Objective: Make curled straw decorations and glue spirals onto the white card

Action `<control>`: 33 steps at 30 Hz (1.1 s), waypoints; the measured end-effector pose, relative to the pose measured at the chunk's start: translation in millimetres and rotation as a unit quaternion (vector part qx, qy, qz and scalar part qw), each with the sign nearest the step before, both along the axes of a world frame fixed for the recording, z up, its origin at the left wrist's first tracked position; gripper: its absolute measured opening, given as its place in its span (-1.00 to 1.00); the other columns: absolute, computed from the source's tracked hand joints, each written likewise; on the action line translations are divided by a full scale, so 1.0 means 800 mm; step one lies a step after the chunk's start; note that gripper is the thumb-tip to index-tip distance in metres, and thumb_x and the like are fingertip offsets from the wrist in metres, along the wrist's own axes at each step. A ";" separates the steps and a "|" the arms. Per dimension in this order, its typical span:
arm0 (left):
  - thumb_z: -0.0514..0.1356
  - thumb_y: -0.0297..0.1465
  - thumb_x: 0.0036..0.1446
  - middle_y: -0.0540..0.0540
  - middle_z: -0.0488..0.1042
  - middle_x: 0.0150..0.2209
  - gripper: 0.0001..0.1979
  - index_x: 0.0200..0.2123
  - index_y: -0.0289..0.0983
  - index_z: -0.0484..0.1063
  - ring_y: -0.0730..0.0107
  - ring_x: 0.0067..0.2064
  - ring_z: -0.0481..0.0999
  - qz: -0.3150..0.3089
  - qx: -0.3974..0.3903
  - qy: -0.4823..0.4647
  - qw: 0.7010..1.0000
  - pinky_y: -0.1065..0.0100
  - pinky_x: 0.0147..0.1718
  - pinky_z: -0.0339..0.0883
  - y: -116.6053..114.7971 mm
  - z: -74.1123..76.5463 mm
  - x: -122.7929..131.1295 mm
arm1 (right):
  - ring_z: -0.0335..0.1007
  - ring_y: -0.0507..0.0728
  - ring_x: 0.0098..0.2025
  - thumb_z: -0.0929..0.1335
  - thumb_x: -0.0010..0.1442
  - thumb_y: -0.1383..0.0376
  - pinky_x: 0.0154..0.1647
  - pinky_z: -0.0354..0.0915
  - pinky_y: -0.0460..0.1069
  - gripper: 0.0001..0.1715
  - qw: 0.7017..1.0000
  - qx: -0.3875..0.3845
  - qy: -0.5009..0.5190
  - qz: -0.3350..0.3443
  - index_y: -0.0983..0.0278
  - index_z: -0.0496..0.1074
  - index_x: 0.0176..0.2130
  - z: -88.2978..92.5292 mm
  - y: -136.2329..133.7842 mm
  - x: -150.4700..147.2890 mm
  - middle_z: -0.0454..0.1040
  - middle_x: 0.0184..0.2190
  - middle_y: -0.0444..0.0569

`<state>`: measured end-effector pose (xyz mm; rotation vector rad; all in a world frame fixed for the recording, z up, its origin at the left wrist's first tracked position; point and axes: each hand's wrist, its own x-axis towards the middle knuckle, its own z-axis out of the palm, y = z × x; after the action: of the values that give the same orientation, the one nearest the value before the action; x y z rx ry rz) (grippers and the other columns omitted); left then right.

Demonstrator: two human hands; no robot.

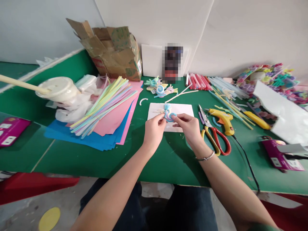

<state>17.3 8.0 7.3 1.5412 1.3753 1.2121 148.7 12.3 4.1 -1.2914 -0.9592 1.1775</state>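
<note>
My left hand [154, 130] and my right hand [189, 126] meet over a white card [185, 110] on the green table [168, 160]. Both pinch a small coiled pipe-cleaner shape [168, 113] in pale blue, pink and yellow, held just above the card. The left fingers grip its left side, the right fingers its right side. A thin bracelet circles my right wrist.
Red-and-yellow scissors [218, 141], small snips [204, 116] and a yellow glue gun [223, 120] lie right of the card. Pastel sticks [106, 104] rest on pink and blue paper [96, 141] at left. A torn cardboard box [115, 51], finished coils [158, 87] and more sticks [226, 86] line the back.
</note>
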 end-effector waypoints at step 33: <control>0.29 -0.34 -0.08 -0.07 0.58 -0.36 -0.87 -0.42 -0.27 0.52 0.31 -0.28 0.56 0.057 -0.072 -0.215 0.972 0.31 -0.21 0.42 0.012 -0.009 0.001 | 0.41 0.03 -0.45 0.51 -0.18 0.13 -0.41 0.46 -0.01 -0.72 1.000 0.001 -0.017 0.012 0.28 0.53 -0.49 0.001 -0.001 0.000 0.53 -0.50 -0.11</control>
<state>18.2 17.7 0.1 1.0334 1.2413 1.3853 149.1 11.8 4.5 -1.3061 -1.0025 1.1751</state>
